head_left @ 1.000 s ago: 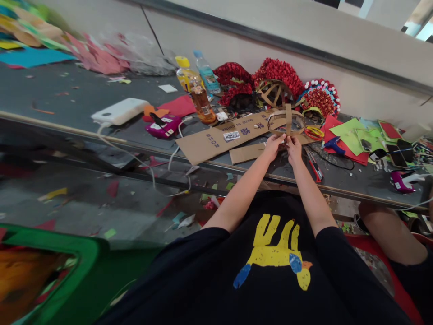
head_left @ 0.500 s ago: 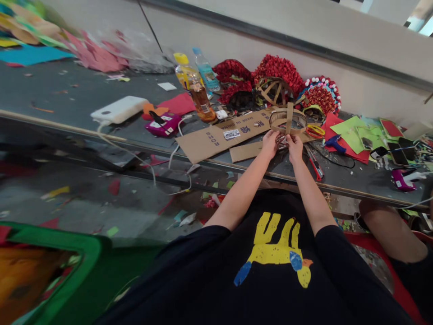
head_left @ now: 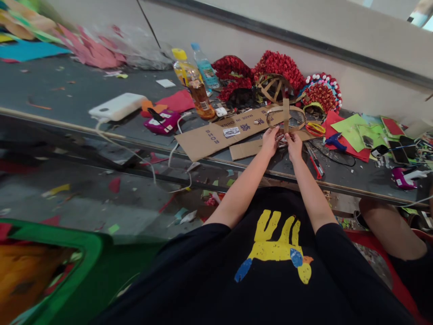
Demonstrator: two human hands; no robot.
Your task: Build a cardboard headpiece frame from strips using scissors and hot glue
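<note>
Between my two hands is a ring of cardboard strip [head_left: 301,122] with an upright strip rising from its near side. My left hand [head_left: 271,141] pinches the near edge of this ring from the left. Close beside it, my right hand [head_left: 293,145] grips the base of the upright strip. The fingertips are small in view and partly hidden. Under and left of the hands lie a printed cardboard sheet [head_left: 210,141] and a narrower cardboard piece [head_left: 246,150]. A red utility knife [head_left: 315,161] rests just right of my right hand.
Red frilled headpieces [head_left: 279,65] stand against the wall behind two bottles [head_left: 199,97]. To the right are a blue glue gun [head_left: 335,141], yellow-handled scissors [head_left: 315,129] and green paper [head_left: 352,128]. A white power bank [head_left: 118,108] sits left. Another person's leg [head_left: 389,225] shows at lower right.
The cardboard ring has tipped slightly and shifted a little left and down relative to the headpieces behind it. Both hands keep their hold. The whole view has moved slightly.
</note>
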